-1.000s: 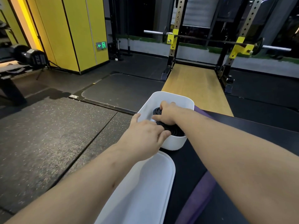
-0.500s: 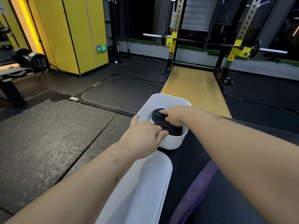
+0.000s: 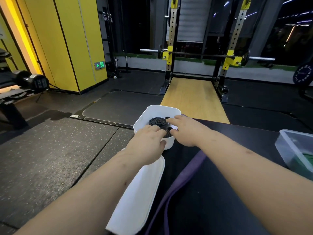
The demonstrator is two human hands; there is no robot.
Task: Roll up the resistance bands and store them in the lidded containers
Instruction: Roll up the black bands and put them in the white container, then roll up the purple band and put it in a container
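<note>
Left hand [image 3: 149, 143] grips the near rim of the white container [image 3: 159, 107], fingers hooked inside and thumb on the outer wall. The right hand [image 3: 184, 131] reaches in over the right rim, its fingers lying on the rolled black band [image 3: 157, 122]. Whether it pinches a coil or only presses it down, I cannot tell.

The container stands at the far corner of the bench [image 3: 237, 200], close to the edge, so a hard push on the coils could slide or tip it to the floor if the left hand's grip loosens. The coil looks springy and, once let go, may unwind and ride up past the rim, which would stop the lid from seating. The white lid [image 3: 140, 192] lies along the bench's left edge, seemingly overhanging it, right under the left forearm, so a careless sweep could knock it off.

- **Hands:** two.
- **Containers:** two, the white one and a clear container [image 3: 286, 150] well apart at the right.
- **Lids:** one in view.
- **Black coils:** one plain spiral, with more loops half hidden beneath the fingers, number uncertain.
- **Other bands:** one purple band [image 3: 183, 180] lying unrolled on the bench, and one green band [image 3: 308, 158] in the clear container.
</note>
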